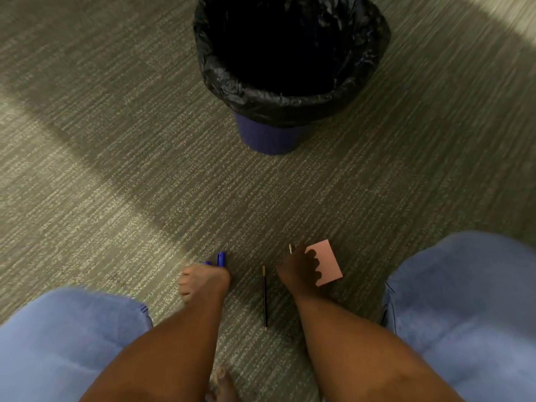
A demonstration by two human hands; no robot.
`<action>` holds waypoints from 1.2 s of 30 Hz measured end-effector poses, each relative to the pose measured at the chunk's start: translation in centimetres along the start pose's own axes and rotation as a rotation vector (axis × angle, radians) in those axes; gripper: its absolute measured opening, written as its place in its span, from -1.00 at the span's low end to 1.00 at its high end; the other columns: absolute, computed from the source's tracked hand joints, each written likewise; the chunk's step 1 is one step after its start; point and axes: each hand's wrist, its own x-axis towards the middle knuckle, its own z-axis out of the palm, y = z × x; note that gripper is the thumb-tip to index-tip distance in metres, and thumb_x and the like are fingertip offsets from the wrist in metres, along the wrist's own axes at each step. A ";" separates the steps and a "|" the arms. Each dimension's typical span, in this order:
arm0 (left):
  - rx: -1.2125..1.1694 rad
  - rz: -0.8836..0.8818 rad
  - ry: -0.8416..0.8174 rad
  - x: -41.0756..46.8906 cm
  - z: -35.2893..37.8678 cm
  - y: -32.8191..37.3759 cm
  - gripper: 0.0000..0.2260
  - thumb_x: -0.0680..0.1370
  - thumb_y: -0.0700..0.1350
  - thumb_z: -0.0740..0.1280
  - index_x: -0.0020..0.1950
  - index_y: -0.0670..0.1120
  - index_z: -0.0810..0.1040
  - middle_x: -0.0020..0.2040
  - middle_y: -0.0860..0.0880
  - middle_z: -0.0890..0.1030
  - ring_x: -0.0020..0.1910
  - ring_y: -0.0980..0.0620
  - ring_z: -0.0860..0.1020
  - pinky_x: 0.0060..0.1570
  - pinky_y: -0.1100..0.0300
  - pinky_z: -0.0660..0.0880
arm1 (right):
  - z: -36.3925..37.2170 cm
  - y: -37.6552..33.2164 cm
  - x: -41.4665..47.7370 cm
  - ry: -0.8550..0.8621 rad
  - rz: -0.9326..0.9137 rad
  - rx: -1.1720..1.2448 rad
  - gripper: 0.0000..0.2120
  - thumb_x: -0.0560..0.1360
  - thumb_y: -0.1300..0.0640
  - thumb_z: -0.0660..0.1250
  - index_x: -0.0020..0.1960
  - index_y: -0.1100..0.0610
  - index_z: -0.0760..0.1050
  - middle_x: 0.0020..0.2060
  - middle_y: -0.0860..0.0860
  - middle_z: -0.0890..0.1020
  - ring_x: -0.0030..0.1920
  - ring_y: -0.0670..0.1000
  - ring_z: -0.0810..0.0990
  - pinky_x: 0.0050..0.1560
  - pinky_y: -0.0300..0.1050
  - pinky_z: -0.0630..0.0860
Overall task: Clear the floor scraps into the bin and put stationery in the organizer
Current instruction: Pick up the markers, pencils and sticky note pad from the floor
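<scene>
The person is gathering stationery off the carpet: the left hand (204,281) is curling around blue pens (221,259), the right hand (298,271) is pinching a pencil (290,248) over a pink note (326,261), leaving the black pencil (264,297) and bin (290,68) for later.

Likely an office floor.
We see striped grey-green carpet (116,169) of the hard-wearing commercial sort, a blue bin (272,134) with a black liner (232,85), and a pencil (264,297) and pink note (327,262) lying near our hands.
</scene>
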 end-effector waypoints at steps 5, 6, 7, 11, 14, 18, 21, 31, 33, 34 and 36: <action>0.069 0.026 -0.166 -0.1 0.0 -0.8 -0.42 0.45 -0.03 0.43 0.32 -0.30 0.32 0.26 -0.28 0.48 0.25 -0.24 0.47 0.27 -0.10 0.42 | 0.5 0.4 -0.2 0.042 0.008 0.011 -0.65 0.58 0.14 0.13 0.35 0.12 0.23 0.30 0.16 0.36 0.30 0.19 0.35 0.23 0.17 0.36; 0.055 0.032 -0.178 -0.1 0.2 -0.9 -0.44 0.45 -0.04 0.42 0.32 -0.30 0.33 0.24 -0.29 0.50 0.23 -0.26 0.48 0.26 -0.12 0.44 | 0.6 0.4 -0.2 0.051 0.007 0.004 -0.66 0.58 0.15 0.12 0.34 0.13 0.24 0.30 0.15 0.37 0.30 0.19 0.35 0.23 0.17 0.36; 0.040 0.033 -0.178 -0.2 0.2 -0.9 -0.44 0.46 -0.05 0.41 0.32 -0.30 0.32 0.24 -0.30 0.50 0.23 -0.27 0.49 0.25 -0.13 0.44 | 0.7 0.5 -0.1 0.061 0.001 -0.010 -0.67 0.59 0.16 0.10 0.34 0.14 0.25 0.29 0.15 0.38 0.30 0.19 0.36 0.22 0.17 0.37; -0.028 0.047 -0.115 -0.7 0.4 -0.8 -0.31 0.38 -0.07 0.52 0.35 -0.30 0.26 0.31 -0.27 0.42 0.31 -0.22 0.41 0.31 -0.08 0.38 | 1.3 0.8 -0.3 0.085 -0.047 -0.030 -0.69 0.61 0.18 0.03 0.33 0.15 0.27 0.23 0.15 0.50 0.25 0.18 0.43 0.16 0.15 0.41; -0.075 0.041 -0.104 -0.6 0.7 -0.9 -0.22 0.29 -0.07 0.59 0.34 -0.30 0.27 0.31 -0.28 0.43 0.31 -0.22 0.41 0.31 -0.07 0.37 | 1.9 0.8 -0.7 0.133 -0.095 0.004 -0.69 0.59 0.19 0.08 0.32 0.17 0.30 0.20 0.15 0.53 0.21 0.18 0.49 0.11 0.10 0.46; -0.047 0.083 -0.156 -0.2 1.1 -1.2 -0.34 0.33 -0.04 0.56 0.29 -0.29 0.37 0.24 -0.29 0.50 0.23 -0.24 0.48 0.24 -0.11 0.44 | 3.1 0.2 -1.5 0.083 -0.150 0.036 -0.60 0.54 0.15 0.21 0.34 0.22 0.30 0.28 0.19 0.45 0.26 0.19 0.45 0.19 0.05 0.42; -0.011 0.117 -0.213 -0.2 1.1 -1.4 -0.40 0.34 -0.01 0.54 0.24 -0.28 0.44 0.18 -0.29 0.54 0.17 -0.26 0.52 0.18 -0.13 0.49 | 3.9 -0.1 -1.9 -0.055 -0.112 0.130 -0.54 0.52 0.06 0.25 0.36 0.20 0.29 0.31 0.19 0.42 0.30 0.20 0.42 0.24 0.07 0.40; -0.126 0.219 -0.199 0.0 1.6 -1.2 -0.73 0.46 -0.33 0.38 0.13 -0.36 0.48 0.09 -0.35 0.59 0.10 -0.29 0.57 0.04 -0.05 0.52 | 5.2 -0.1 -2.3 -0.118 -0.221 -0.143 -0.67 0.57 0.21 0.17 0.33 0.13 0.33 0.34 0.18 0.34 0.30 0.18 0.41 0.28 0.09 0.38; -0.128 0.240 -0.177 -0.1 1.7 -1.2 -0.75 0.48 -0.36 0.32 0.15 -0.39 0.46 0.11 -0.37 0.57 0.11 -0.30 0.56 0.06 -0.06 0.50 | 5.0 -0.1 -2.2 -0.086 -0.240 -0.104 -0.69 0.57 0.18 0.15 0.31 0.14 0.34 0.31 0.17 0.41 0.29 0.19 0.43 0.27 0.09 0.39; -0.132 0.246 -0.164 -0.1 1.8 -1.2 -0.76 0.50 -0.37 0.29 0.15 -0.39 0.45 0.11 -0.38 0.57 0.12 -0.30 0.56 0.07 -0.06 0.50 | 4.7 -0.1 -2.1 -0.047 -0.254 -0.062 -0.70 0.57 0.15 0.15 0.29 0.15 0.36 0.27 0.17 0.47 0.26 0.18 0.46 0.24 0.09 0.40; -0.143 0.265 -0.133 -0.2 1.9 -1.0 -0.76 0.52 -0.38 0.21 0.18 -0.38 0.44 0.12 -0.38 0.56 0.12 -0.31 0.55 0.09 -0.06 0.49 | 3.8 -0.1 -1.6 0.077 -0.266 0.015 -0.71 0.56 0.10 0.15 0.25 0.15 0.37 0.16 0.15 0.58 0.18 0.17 0.53 0.17 0.06 0.44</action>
